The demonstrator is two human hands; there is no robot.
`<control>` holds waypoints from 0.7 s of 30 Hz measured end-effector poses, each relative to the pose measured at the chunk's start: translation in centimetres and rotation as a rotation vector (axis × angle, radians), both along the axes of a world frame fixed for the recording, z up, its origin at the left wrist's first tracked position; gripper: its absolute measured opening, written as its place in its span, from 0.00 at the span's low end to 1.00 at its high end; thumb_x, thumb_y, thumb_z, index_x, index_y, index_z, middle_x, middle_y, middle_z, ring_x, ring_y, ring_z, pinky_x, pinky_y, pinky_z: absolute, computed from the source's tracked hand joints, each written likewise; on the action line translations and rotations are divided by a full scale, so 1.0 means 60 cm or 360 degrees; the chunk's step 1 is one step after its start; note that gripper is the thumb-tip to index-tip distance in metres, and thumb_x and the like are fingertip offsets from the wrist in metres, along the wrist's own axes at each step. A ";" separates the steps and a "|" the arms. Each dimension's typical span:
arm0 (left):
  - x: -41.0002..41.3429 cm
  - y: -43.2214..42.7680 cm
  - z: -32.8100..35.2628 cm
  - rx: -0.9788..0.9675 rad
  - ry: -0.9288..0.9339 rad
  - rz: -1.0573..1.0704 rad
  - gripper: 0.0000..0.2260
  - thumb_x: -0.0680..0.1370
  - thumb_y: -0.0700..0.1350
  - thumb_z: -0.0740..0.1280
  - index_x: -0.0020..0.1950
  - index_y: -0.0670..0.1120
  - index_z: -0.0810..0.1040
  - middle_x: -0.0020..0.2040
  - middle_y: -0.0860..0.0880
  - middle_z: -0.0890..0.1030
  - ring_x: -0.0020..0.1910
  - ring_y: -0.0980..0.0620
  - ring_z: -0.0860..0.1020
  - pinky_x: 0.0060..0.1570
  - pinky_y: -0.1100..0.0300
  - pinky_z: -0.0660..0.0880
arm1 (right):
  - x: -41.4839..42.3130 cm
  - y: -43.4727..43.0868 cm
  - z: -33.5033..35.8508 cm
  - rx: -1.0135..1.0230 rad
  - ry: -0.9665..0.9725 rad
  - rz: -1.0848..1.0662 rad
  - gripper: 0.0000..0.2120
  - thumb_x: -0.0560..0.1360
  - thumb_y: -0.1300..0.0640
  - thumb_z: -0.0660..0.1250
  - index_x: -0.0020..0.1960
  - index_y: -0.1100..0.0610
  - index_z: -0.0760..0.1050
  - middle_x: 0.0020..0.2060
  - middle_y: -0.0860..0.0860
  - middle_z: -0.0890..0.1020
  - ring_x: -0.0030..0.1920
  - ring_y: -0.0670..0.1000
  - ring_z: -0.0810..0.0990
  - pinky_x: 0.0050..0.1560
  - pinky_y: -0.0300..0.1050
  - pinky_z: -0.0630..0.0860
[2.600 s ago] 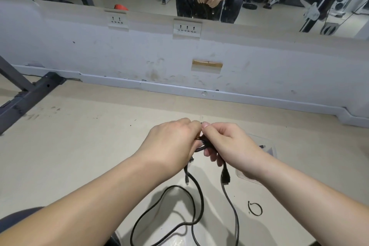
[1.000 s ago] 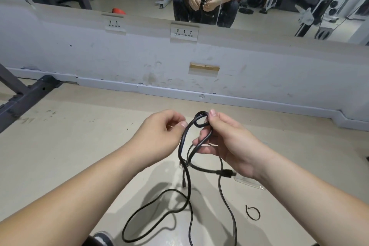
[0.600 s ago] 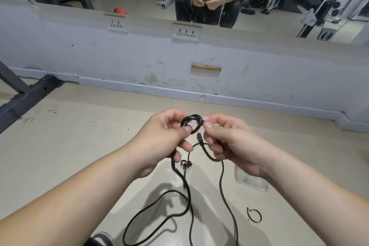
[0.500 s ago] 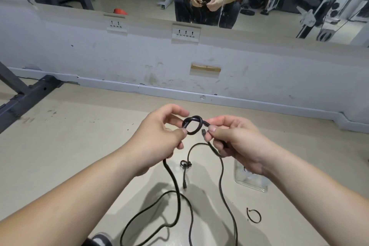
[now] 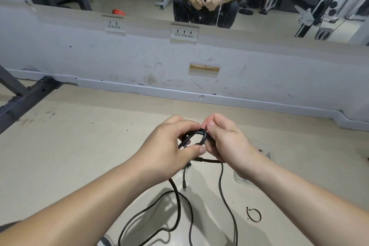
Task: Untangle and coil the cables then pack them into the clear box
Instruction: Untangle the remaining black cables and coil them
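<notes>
A black cable (image 5: 175, 201) hangs from both hands down to the beige floor, where it lies in loose curves. Its upper end forms a small tight loop (image 5: 196, 138) held between my hands. My left hand (image 5: 169, 146) grips the loop from the left with curled fingers and thumb. My right hand (image 5: 225, 142) pinches the loop's right side, thumb on top. A short plug end (image 5: 184, 184) dangles below the hands. The clear box (image 5: 242, 180) sits on the floor behind my right wrist, mostly hidden by it.
A small black tie ring (image 5: 253, 214) lies on the floor to the right. A grey wall with sockets (image 5: 184, 33) and a mirror above it runs across ahead. A dark metal frame (image 5: 26, 98) stands at the far left.
My hands have closed together on the small loop, which is now tighter between them. The right hand came up and over the cable; the hanging lengths shifted slightly.
</notes>
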State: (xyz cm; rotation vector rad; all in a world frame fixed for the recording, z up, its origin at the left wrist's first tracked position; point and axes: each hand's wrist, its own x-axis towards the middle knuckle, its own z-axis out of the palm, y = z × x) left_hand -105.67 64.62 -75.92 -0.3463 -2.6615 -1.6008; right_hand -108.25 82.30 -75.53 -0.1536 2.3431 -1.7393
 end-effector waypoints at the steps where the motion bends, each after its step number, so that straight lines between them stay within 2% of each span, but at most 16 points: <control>1: 0.000 0.002 0.000 0.0011 0.0002 0.0007 0.17 0.72 0.46 0.81 0.55 0.63 0.83 0.49 0.57 0.78 0.50 0.60 0.79 0.42 0.72 0.72 | 0.001 -0.003 0.000 0.0069 0.0056 -0.0022 0.15 0.78 0.41 0.54 0.43 0.48 0.72 0.25 0.47 0.72 0.27 0.47 0.68 0.32 0.43 0.65; 3: 0.003 0.006 0.000 -0.0018 0.0002 -0.0017 0.17 0.70 0.48 0.82 0.56 0.58 0.85 0.49 0.57 0.79 0.50 0.59 0.79 0.47 0.67 0.75 | 0.002 -0.003 -0.001 0.0201 0.0159 -0.0090 0.24 0.76 0.27 0.47 0.47 0.42 0.73 0.31 0.42 0.76 0.34 0.43 0.74 0.43 0.44 0.69; 6: 0.015 0.019 -0.001 -0.0030 -0.0044 -0.0101 0.17 0.68 0.50 0.83 0.55 0.57 0.86 0.49 0.57 0.79 0.52 0.57 0.79 0.54 0.57 0.77 | 0.004 -0.004 0.001 0.0218 0.0221 -0.0127 0.34 0.70 0.18 0.39 0.50 0.39 0.73 0.36 0.40 0.75 0.41 0.42 0.75 0.52 0.46 0.69; 8: 0.020 0.025 -0.001 0.0018 -0.0010 -0.0090 0.16 0.68 0.51 0.82 0.54 0.58 0.85 0.48 0.58 0.78 0.51 0.57 0.79 0.54 0.59 0.76 | 0.009 -0.012 -0.001 0.0181 0.0196 -0.0147 0.37 0.66 0.15 0.39 0.51 0.39 0.73 0.36 0.42 0.77 0.42 0.44 0.77 0.50 0.48 0.72; 11: 0.023 0.028 0.001 0.0113 0.0051 -0.0072 0.16 0.67 0.48 0.81 0.51 0.61 0.84 0.47 0.57 0.77 0.47 0.57 0.78 0.45 0.67 0.73 | 0.018 -0.028 -0.006 -0.0018 0.0060 -0.0169 0.35 0.64 0.14 0.43 0.49 0.36 0.73 0.38 0.43 0.81 0.36 0.42 0.79 0.44 0.48 0.73; 13: 0.023 0.028 0.004 0.0089 0.0036 -0.0053 0.17 0.67 0.48 0.83 0.51 0.61 0.84 0.47 0.57 0.78 0.47 0.58 0.78 0.44 0.70 0.71 | 0.017 -0.030 -0.005 -0.0194 -0.0045 -0.0153 0.31 0.69 0.18 0.50 0.51 0.40 0.74 0.38 0.43 0.80 0.38 0.45 0.80 0.44 0.47 0.76; 16: 0.018 0.023 0.009 -0.0052 0.0078 0.0052 0.16 0.64 0.52 0.84 0.49 0.62 0.84 0.45 0.56 0.78 0.44 0.57 0.77 0.42 0.70 0.70 | 0.012 -0.021 0.005 -0.0363 -0.0197 -0.0055 0.21 0.77 0.36 0.64 0.57 0.53 0.75 0.39 0.49 0.79 0.35 0.50 0.73 0.31 0.43 0.70; 18: 0.011 0.017 0.014 -0.0143 0.0142 0.0154 0.16 0.63 0.56 0.84 0.48 0.63 0.85 0.44 0.54 0.77 0.44 0.55 0.77 0.41 0.67 0.71 | 0.007 -0.010 0.013 -0.0343 -0.0212 -0.0022 0.12 0.80 0.49 0.70 0.52 0.58 0.77 0.39 0.51 0.81 0.34 0.51 0.74 0.34 0.45 0.71; 21: 0.007 0.010 0.018 -0.0129 0.0115 0.0225 0.19 0.63 0.54 0.85 0.50 0.65 0.85 0.44 0.54 0.77 0.45 0.55 0.78 0.43 0.67 0.73 | 0.002 0.009 0.017 -0.0295 -0.0301 0.0008 0.12 0.78 0.53 0.73 0.43 0.59 0.75 0.31 0.52 0.79 0.36 0.54 0.75 0.43 0.49 0.72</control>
